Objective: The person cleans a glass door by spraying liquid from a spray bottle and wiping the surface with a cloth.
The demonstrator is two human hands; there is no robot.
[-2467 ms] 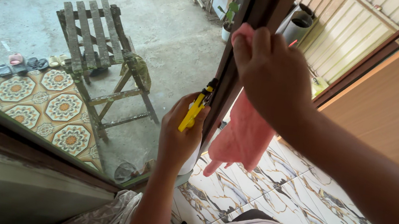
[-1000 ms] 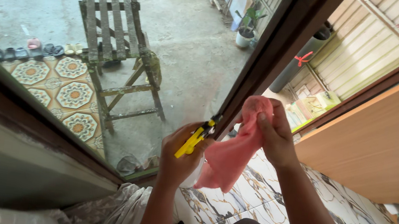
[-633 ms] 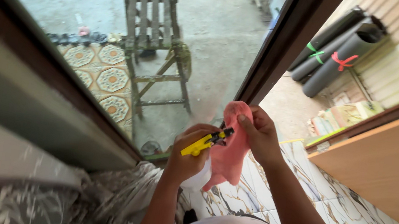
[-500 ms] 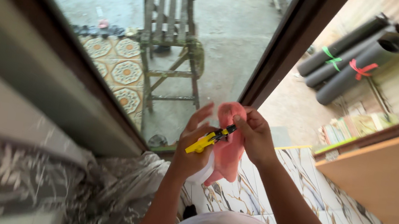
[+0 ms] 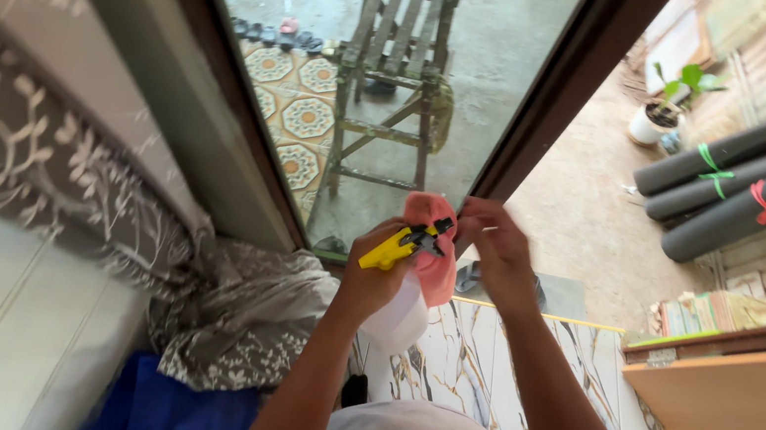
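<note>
- A dark brown door frame [image 5: 560,90] rises just beyond my hands; to its right the doorway stands open onto a bare concrete yard, to its left a glass pane [image 5: 346,50] closes off the patio.
- A grey patterned curtain [image 5: 229,313] bunches on the floor at my left, near my forearm; the wooden edge of a door [image 5: 744,416] closes in at lower right.
- I stand on glossy white marble-look tiles [image 5: 471,367]; through the glass are a weathered wooden folding chair [image 5: 400,58], patterned patio tiles and a row of sandals [image 5: 279,34].
- Outside at right lie dark rolled pipes [image 5: 756,188] tied with green and red ribbon, and a potted plant [image 5: 662,114].
- My left hand [image 5: 375,274] is clenched around a spray bottle [image 5: 399,312] with a yellow trigger head, its nozzle pointing at the cloth.
- My right hand [image 5: 493,250] pinches a pink cloth [image 5: 434,242] right against the nozzle, fingers curled; motion blur hides exactly how many fingers grip it.
- Bottle and cloth meet at chest height, just in front of the frame's foot.
</note>
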